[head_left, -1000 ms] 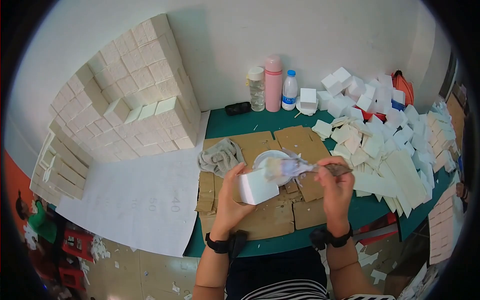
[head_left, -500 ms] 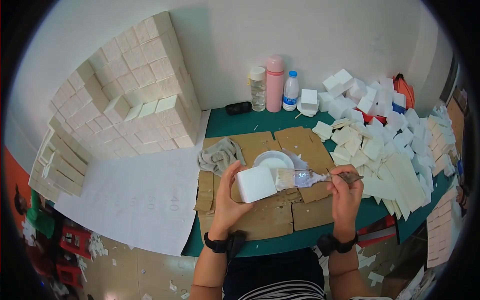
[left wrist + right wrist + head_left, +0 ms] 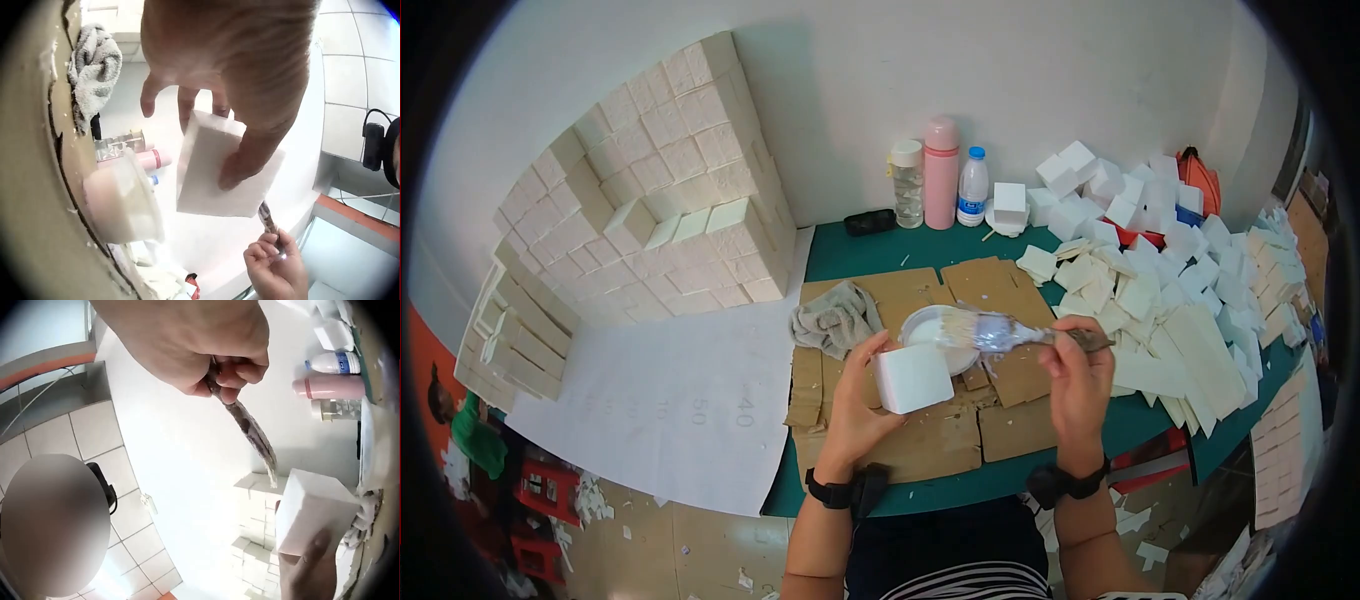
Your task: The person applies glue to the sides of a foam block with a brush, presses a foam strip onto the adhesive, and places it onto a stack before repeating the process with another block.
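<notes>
In the head view my left hand [image 3: 856, 415] grips a white block [image 3: 914, 379] by its left side, thumb and fingers on opposite faces. My right hand [image 3: 1082, 385] pinches the handle of a wide brush [image 3: 998, 333], whose pale bristles lie over the round white tub [image 3: 940, 325], just above the block. In the left wrist view the thumb presses on the block [image 3: 219, 165], and the tub [image 3: 122, 197] stands beside it. The right wrist view shows the brush [image 3: 250, 432] edge-on, apart from the block [image 3: 315, 509].
Cardboard [image 3: 900, 440] lies under the tub on the green table [image 3: 840, 248], with a grey cloth [image 3: 834, 318] at its left. Stacked blocks [image 3: 690, 170] stand at the left on white paper [image 3: 650, 400]. A pink flask [image 3: 941, 175] and bottles stand behind; loose blocks and sheets [image 3: 1190, 360] cover the right.
The brush swung from over the block's top to its right side, then moved left and up over the tub. The block stays in my left hand, tilted slightly differently.
</notes>
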Available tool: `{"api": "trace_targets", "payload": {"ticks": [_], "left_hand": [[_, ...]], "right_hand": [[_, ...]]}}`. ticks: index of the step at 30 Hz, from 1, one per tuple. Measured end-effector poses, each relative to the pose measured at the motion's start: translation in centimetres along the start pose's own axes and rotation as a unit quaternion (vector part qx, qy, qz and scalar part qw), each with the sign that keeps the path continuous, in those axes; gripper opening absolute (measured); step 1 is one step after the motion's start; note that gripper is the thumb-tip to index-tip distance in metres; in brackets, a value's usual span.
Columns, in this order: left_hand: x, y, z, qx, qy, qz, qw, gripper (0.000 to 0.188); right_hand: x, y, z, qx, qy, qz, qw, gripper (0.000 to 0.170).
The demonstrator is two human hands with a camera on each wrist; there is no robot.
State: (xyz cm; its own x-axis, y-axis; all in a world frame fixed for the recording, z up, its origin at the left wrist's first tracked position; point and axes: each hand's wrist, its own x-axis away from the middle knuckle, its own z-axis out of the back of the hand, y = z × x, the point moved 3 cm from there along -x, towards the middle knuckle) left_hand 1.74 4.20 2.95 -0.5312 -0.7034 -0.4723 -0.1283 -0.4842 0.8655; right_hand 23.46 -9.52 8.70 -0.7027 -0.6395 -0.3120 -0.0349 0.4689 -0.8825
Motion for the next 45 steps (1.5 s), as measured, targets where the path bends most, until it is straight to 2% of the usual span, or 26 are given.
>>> {"api": "trace_targets", "payload": {"ticks": [2, 3, 6, 7, 9, 10, 15, 19, 22, 23, 26, 29, 30, 32, 33, 34, 36, 37, 39, 40, 42, 45], "left_hand": [[0.2, -0.2, -0.2, -0.014, -0.011, 0.0, 1.0, 0.091], [0.2, -0.4, 0.0, 0.005, 0.014, 0.012, 1.0, 0.091], [-0.1, -0.6, 0.4, 0.047, 0.073, 0.032, 0.996, 0.092], [-0.2, -0.4, 0.7, 0.068, 0.099, 0.034, 0.992, 0.094], [-0.2, 0.1, 1.0, 0.11, 0.146, 0.041, 0.982, 0.096], [-0.2, 0.1, 0.9, 0.112, 0.144, 0.043, 0.982, 0.096], [-0.3, -0.1, 0.9, 0.125, 0.115, 0.038, 0.985, 0.101], [-0.3, 0.2, 1.1, 0.146, 0.111, 0.04, 0.982, 0.102], [-0.3, 0.4, 0.5, 0.156, 0.099, 0.055, 0.981, 0.104], [-0.3, 0.4, 0.4, 0.15, 0.108, 0.06, 0.981, 0.104], [-0.1, 0.3, 0.7, 0.14, 0.117, 0.066, 0.981, 0.104], [0.1, 0.4, 0.8, 0.087, 0.139, 0.04, 0.986, 0.104], [0.0, 0.8, 0.4, 0.102, 0.14, 0.045, 0.984, 0.104], [0.2, 1.0, 0.2, 0.129, 0.124, 0.053, 0.982, 0.105], [0.3, 0.8, 0.5, 0.1, 0.129, 0.045, 0.986, 0.106], [0.3, 0.8, 0.5, 0.067, 0.139, 0.037, 0.987, 0.107], [0.0, 1.0, 0.2, 0.084, 0.139, 0.04, 0.986, 0.106], [0.0, 1.1, 0.2, 0.093, 0.149, 0.044, 0.984, 0.104], [0.2, 1.1, 0.2, 0.1, 0.165, 0.051, 0.98, 0.103], [0.2, 1.1, 0.2, 0.093, 0.162, 0.058, 0.981, 0.102], [0.2, 1.1, 0.0, 0.082, 0.15, 0.07, 0.983, 0.102], [0.2, 0.9, -0.1, 0.089, 0.128, 0.079, 0.985, 0.102]], "right_hand": [[0.1, 0.7, -0.8, 0.026, -0.062, -0.024, 0.997, 0.011], [0.0, 0.9, -0.7, 0.026, -0.061, -0.023, 0.998, 0.011], [-0.7, 0.9, 0.2, 0.173, -0.01, 0.044, 0.984, 0.016], [-1.1, 1.3, 0.0, 0.174, -0.013, 0.046, 0.984, 0.016], [-1.8, 2.8, 0.1, 0.106, -0.014, -0.022, 0.994, 0.02], [-1.9, 3.6, 0.2, 0.072, -0.011, -0.056, 0.996, 0.023], [-2.1, 7.1, -0.1, 0.033, -0.026, -0.108, 0.993, 0.025], [-1.7, 7.5, 1.3, 0.098, -0.029, -0.171, 0.98, 0.029], [-1.4, 7.8, 2.5, 0.13, -0.092, -0.171, 0.972, 0.04], [-1.3, 7.9, 3.0, 0.131, -0.086, -0.171, 0.973, 0.04], [-0.7, 7.5, 3.7, 0.12, -0.091, -0.219, 0.964, 0.054], [-0.1, 6.6, 5.1, 0.165, -0.097, -0.206, 0.96, 0.062], [0.1, 6.3, 6.1, 0.175, -0.065, -0.2, 0.962, 0.062], [0.3, 6.1, 6.8, 0.15, -0.111, -0.156, 0.97, 0.062], [0.4, 5.3, 7.5, 0.157, -0.096, -0.152, 0.971, 0.062], [0.5, 4.4, 7.7, 0.221, -0.106, -0.126, 0.961, 0.061], [0.6, 2.8, 7.7, 0.34, -0.134, -0.078, 0.928, 0.059], [0.4, 1.9, 8.3, 0.342, -0.132, -0.077, 0.927, 0.059], [-0.5, -0.6, 10.6, 0.525, -0.136, 0.019, 0.84, 0.051], [-1.0, -1.1, 11.9, 0.525, -0.141, 0.018, 0.839, 0.051], [-1.8, -1.7, 14.1, 0.632, -0.185, 0.152, 0.737, 0.043], [-3.1, -1.0, 16.0, 0.654, -0.235, 0.105, 0.711, 0.041]]}}
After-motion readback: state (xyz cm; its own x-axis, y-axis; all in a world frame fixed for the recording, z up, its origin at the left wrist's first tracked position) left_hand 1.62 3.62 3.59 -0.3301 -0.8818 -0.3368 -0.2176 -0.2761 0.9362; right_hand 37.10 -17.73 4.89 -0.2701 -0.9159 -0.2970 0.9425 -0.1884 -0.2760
